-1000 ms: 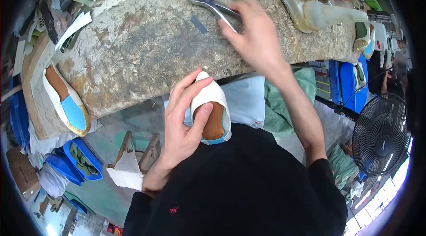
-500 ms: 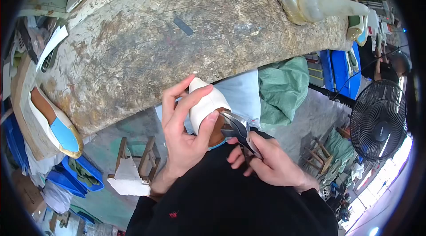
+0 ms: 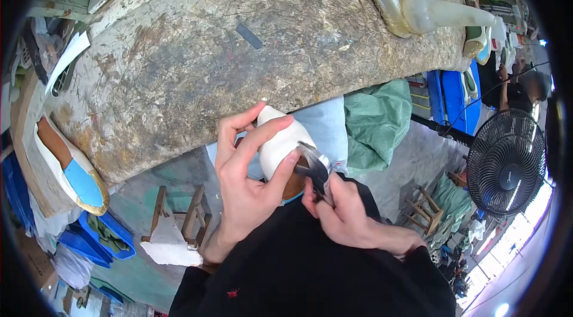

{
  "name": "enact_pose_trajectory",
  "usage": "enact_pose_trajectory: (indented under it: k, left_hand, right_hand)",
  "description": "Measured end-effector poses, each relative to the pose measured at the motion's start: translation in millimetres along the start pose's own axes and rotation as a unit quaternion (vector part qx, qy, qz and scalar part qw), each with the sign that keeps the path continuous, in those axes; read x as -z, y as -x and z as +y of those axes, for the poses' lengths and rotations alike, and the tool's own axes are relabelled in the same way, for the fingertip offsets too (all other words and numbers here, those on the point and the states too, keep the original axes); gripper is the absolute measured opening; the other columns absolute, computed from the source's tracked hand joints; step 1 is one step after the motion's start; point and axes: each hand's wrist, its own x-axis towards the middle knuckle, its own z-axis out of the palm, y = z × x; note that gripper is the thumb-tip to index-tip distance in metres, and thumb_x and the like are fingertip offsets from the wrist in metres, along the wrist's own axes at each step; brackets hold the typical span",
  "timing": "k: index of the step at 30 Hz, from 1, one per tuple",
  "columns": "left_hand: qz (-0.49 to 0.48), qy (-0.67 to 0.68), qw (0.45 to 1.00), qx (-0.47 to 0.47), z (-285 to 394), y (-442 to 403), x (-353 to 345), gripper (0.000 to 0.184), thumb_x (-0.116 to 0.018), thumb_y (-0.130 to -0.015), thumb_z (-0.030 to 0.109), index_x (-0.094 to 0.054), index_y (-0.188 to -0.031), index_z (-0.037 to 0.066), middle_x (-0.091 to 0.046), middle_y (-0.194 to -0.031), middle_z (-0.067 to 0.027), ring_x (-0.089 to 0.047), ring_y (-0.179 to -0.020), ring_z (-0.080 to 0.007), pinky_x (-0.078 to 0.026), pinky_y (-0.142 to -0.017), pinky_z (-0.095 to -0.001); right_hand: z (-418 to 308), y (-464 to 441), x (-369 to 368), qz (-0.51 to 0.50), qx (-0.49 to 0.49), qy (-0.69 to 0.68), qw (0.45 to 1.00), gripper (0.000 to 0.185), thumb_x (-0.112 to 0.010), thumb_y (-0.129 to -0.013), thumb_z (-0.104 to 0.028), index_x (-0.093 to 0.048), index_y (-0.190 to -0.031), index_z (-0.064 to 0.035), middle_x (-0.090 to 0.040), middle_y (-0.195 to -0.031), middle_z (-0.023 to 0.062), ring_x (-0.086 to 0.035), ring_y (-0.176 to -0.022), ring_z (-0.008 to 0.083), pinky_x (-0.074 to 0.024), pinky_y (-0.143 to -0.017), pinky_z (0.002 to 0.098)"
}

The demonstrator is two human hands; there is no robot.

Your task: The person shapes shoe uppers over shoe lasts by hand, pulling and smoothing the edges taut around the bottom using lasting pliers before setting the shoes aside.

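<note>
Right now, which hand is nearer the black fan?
Right. The right hand, gripping the pliers, is on the side toward the black fan; the left hand, holding the white shoe, is farther away, across the pliers from the fan.

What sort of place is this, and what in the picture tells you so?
Probably a shoemaking workshop: the left hand holds a white shoe, another shoe lies on the scarred workbench.

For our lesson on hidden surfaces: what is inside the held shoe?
Inside the shoe, a brown insole shows. The pliers and left hand cover part of it; the white upper hides the toe end.
</note>
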Motion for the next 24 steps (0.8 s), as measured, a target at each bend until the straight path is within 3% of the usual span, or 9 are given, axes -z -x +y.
enact_pose_trajectory:
  k: [5,9,11,15,20,22,24]
  left_hand:
    - [0.011,-0.007,1.0,-0.002,-1,4,-1,0.046,-0.088,-0.08,0.004,-0.079,-0.124,0.009,-0.062,-0.137,-0.0146,-0.062,-0.105,-0.0251,-0.054,-0.094,-0.0383]
    - [0.032,0.04,0.998,0.025,-3,9,-3,0.048,-0.087,-0.079,0.003,-0.079,-0.126,0.009,-0.061,-0.139,-0.0145,-0.062,-0.107,-0.0252,-0.054,-0.095,-0.0383]
    - [0.026,0.043,0.998,0.038,1,7,-2,0.048,-0.086,-0.079,0.002,-0.079,-0.126,0.009,-0.061,-0.14,-0.0145,-0.062,-0.107,-0.0253,-0.054,-0.096,-0.0383]
    - [0.006,0.01,0.999,0.042,6,7,0,0.049,-0.084,-0.08,-0.001,-0.078,-0.128,0.009,-0.059,-0.142,-0.0146,-0.061,-0.109,-0.0256,-0.053,-0.098,-0.0384]
    - [-0.006,0.01,0.999,0.042,11,5,4,0.05,-0.083,-0.08,-0.001,-0.078,-0.129,0.008,-0.061,-0.142,-0.0151,-0.062,-0.11,-0.0261,-0.053,-0.099,-0.0394]
    - [-0.01,-0.001,0.999,0.038,12,4,9,0.051,-0.083,-0.079,-0.002,-0.078,-0.129,0.008,-0.063,-0.141,-0.0155,-0.063,-0.11,-0.0264,-0.054,-0.099,-0.0397]
    - [-0.016,-0.027,0.999,0.026,13,3,11,0.052,-0.083,-0.079,-0.001,-0.078,-0.129,0.009,-0.066,-0.139,-0.017,-0.066,-0.112,-0.029,-0.056,-0.097,-0.0408]
  right_hand:
    - [43,-4,-22,0.078,0.1,0.039,0.991,0.022,-0.052,-0.09,0.013,-0.052,-0.11,0.004,-0.066,-0.081,0.0122,-0.07,-0.065,0.0256,-0.0566,-0.063,0.0346]
    - [26,-2,-8,0.054,0.091,0.06,0.993,0.025,-0.053,-0.09,0.013,-0.052,-0.113,0.0041,-0.067,-0.083,0.012,-0.072,-0.069,0.0268,-0.0586,-0.065,0.0358]
    - [8,4,11,-0.039,-0.003,0.052,0.998,0.032,-0.054,-0.089,0.014,-0.052,-0.118,0.0036,-0.069,-0.087,0.013,-0.075,-0.076,0.0298,-0.0606,-0.07,0.0379]
    - [-14,3,35,-0.089,0.002,0.112,0.99,0.039,-0.055,-0.087,0.014,-0.052,-0.124,0.0027,-0.073,-0.1,0.0173,-0.076,-0.087,0.0372,-0.0608,-0.077,0.0426]
    - [-23,-11,43,-0.108,0.011,0.111,0.988,0.038,-0.055,-0.087,0.013,-0.053,-0.123,0.0024,-0.073,-0.1,0.0176,-0.076,-0.087,0.0372,-0.0596,-0.078,0.0432]
    - [-29,-13,43,-0.138,-0.043,0.079,0.986,0.034,-0.055,-0.088,0.013,-0.054,-0.12,0.0028,-0.072,-0.096,0.0163,-0.075,-0.083,0.0354,-0.059,-0.074,0.0423]
    - [-13,-7,29,-0.098,-0.012,0.09,0.991,0.031,-0.056,-0.089,0.013,-0.054,-0.119,0.0029,-0.071,-0.093,0.0157,-0.074,-0.08,0.0343,-0.0588,-0.072,0.0414]
